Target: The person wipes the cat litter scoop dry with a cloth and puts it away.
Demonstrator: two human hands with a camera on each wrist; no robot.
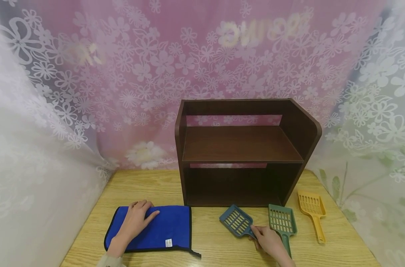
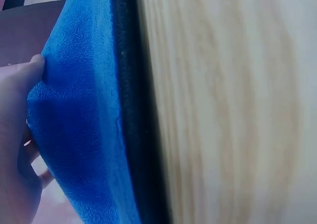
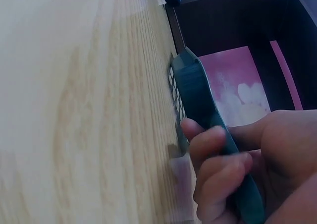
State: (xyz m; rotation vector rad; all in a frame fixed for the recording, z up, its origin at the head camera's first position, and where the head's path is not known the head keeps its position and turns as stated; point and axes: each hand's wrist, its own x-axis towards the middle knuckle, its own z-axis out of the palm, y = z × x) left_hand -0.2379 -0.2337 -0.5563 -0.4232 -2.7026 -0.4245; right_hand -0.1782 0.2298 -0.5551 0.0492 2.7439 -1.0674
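Observation:
A folded blue towel (image 1: 175, 226) with black edging and a small white label lies on the left of the table. My left hand (image 1: 133, 221) is at its far edge; in the left wrist view, the thumb rests on the blue pile and the other fingers go behind the cloth (image 2: 74, 105). My right hand (image 1: 268, 239) grips the handle of a dark blue litter scoop (image 1: 234, 218), its slotted head pointing away to the left. The right wrist view shows fingers curled round the scoop's handle (image 3: 247, 199). Beside that hand lies a green litter scoop (image 1: 282, 218).
A yellow litter scoop (image 1: 312, 207) lies at the far right. Behind the scoops stands a dark brown two-tier shelf (image 1: 242, 144). Flower-patterned curtains (image 1: 139, 92) hang round the wooden table (image 1: 152, 185). A black loop (image 1: 195, 253) sticks out from the towel's near corner.

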